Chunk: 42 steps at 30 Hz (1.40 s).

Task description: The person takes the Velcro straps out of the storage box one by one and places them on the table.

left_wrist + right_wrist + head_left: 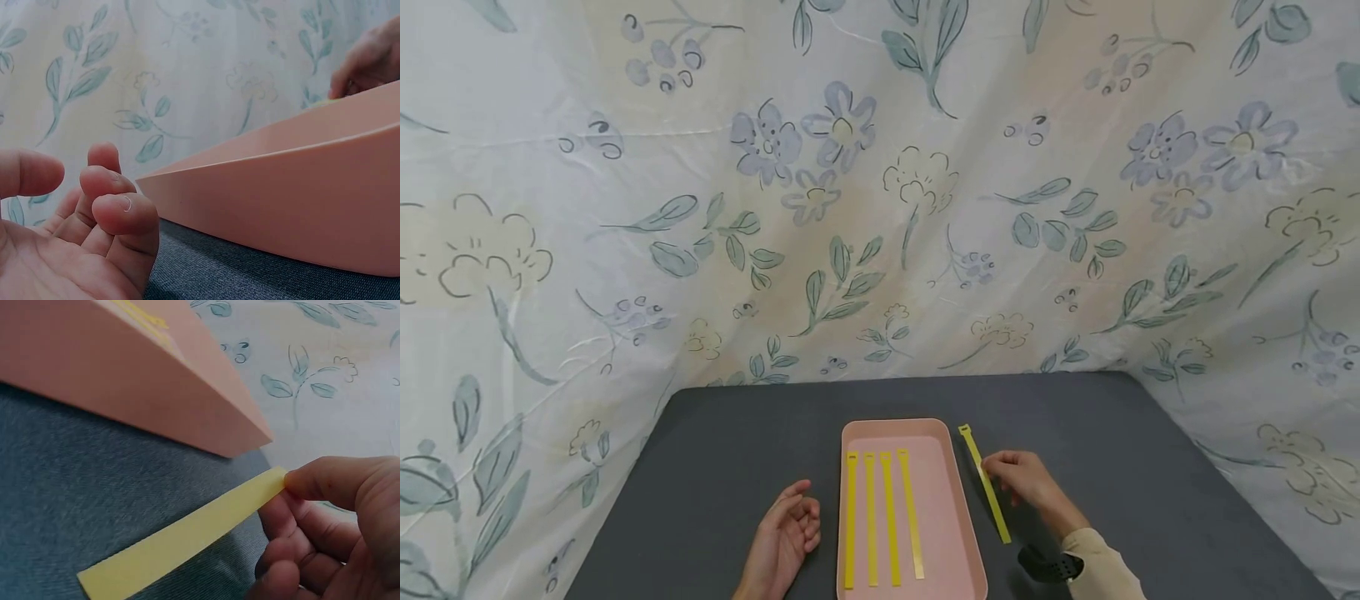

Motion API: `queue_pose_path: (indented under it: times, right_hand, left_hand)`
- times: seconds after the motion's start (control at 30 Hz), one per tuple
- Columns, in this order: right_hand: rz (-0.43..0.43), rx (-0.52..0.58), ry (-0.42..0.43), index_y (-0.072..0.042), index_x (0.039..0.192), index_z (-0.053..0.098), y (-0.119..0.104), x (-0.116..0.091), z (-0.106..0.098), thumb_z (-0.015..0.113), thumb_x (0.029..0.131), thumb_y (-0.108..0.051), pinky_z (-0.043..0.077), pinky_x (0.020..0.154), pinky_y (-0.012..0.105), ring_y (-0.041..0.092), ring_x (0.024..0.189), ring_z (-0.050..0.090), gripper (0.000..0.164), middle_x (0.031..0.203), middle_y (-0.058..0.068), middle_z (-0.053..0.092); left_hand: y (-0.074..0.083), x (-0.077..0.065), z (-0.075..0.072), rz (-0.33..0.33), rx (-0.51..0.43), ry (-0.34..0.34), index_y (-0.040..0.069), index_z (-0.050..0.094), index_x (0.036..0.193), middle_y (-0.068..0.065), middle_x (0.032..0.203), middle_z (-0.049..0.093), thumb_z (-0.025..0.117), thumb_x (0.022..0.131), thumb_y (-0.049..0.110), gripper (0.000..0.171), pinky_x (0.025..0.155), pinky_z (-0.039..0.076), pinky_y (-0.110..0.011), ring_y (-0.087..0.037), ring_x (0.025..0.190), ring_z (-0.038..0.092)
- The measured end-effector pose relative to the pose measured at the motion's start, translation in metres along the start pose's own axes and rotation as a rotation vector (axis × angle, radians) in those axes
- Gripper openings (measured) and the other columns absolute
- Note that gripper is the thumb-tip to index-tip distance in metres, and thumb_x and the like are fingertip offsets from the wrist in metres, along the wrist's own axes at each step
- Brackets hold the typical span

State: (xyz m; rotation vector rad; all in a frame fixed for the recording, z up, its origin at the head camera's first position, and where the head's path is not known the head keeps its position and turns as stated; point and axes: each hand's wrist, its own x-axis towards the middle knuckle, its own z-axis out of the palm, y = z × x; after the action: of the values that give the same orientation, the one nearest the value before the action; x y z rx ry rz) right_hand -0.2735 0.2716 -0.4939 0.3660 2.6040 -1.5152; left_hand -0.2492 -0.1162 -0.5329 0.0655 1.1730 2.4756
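My right hand (1028, 483) pinches a yellow cable-tie strap (996, 511) between thumb and fingers, just right of the pink tray (947, 525). The strap is long and flat with a slotted head at its far end; in the right wrist view its plain tail (181, 537) slants down toward the lower left. Several matching yellow straps (891, 525) lie lengthwise side by side in the tray, slotted heads at the far end. On the tray's left, my left hand (786, 533) holds nothing, palm turned up and fingers loosely bent, as the left wrist view also shows.
A dark grey cloth-covered table (745, 433) lies under the tray. Behind and around it hangs a floral curtain (850, 275). The tray's raised side wall (281, 206) stands between the hands. A black band (1048, 567) is on the right wrist.
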Motion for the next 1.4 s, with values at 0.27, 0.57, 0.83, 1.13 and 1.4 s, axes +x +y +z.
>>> queue_pose_path:
  times: [0.27, 0.57, 0.83, 1.13, 1.4]
  right_hand:
    - [0.044, -0.051, 0.021, -0.009, 0.083, 0.069, 0.006, 0.000, 0.006, 0.063, 0.090, -0.029, 0.038, 0.047, 0.028, 0.013, 0.052, 0.042, 0.022, 0.058, -0.001, 0.047]
    - [-0.016, -0.135, 0.070, -0.011, 0.086, 0.072, 0.009, 0.000, 0.012, 0.064, 0.088, -0.025, 0.035, 0.043, 0.028, 0.014, 0.052, 0.042, 0.016, 0.074, 0.000, 0.062]
    - [-0.011, -0.221, 0.064, -0.013, 0.089, 0.072, 0.011, -0.001, 0.015, 0.063, 0.088, -0.028, 0.041, 0.048, 0.032, 0.016, 0.066, 0.051, 0.017, 0.082, -0.001, 0.065]
    - [-0.008, -0.269, 0.099, -0.013, 0.090, 0.072, 0.012, -0.001, 0.018, 0.063, 0.086, -0.027, 0.043, 0.046, 0.031, 0.015, 0.051, 0.048, 0.017, 0.072, 0.000, 0.061]
    - [0.019, -0.347, 0.120, -0.012, 0.091, 0.071, 0.008, -0.003, 0.020, 0.061, 0.083, -0.027, 0.040, 0.046, 0.030, 0.016, 0.054, 0.051, 0.020, 0.068, 0.000, 0.059]
  left_hand:
    - [0.001, 0.001, 0.000, -0.013, 0.000, 0.008, 0.021, 0.042, 0.120, 0.005, 0.083, 0.057, 0.033, 0.102, 0.024, 0.019, 0.057, 0.036, -0.023, -0.009, 0.064, 0.045]
    - [0.004, 0.003, 0.001, -0.021, 0.006, 0.044, 0.021, 0.042, 0.119, 0.004, 0.083, 0.056, 0.035, 0.101, 0.024, 0.019, 0.057, 0.036, -0.023, -0.010, 0.064, 0.044]
    - [0.005, 0.003, 0.001, -0.035, 0.007, 0.048, 0.017, 0.036, 0.126, 0.003, 0.083, 0.056, 0.036, 0.102, 0.025, 0.026, 0.057, 0.037, -0.024, -0.010, 0.064, 0.044]
    - [0.004, 0.002, 0.000, -0.038, -0.003, 0.038, 0.016, 0.035, 0.128, 0.003, 0.085, 0.056, 0.036, 0.102, 0.026, 0.028, 0.058, 0.037, -0.025, -0.010, 0.065, 0.044]
    - [0.005, 0.003, 0.001, -0.031, -0.017, 0.033, 0.016, 0.037, 0.126, 0.003, 0.084, 0.057, 0.036, 0.102, 0.025, 0.026, 0.058, 0.037, -0.024, -0.010, 0.064, 0.043]
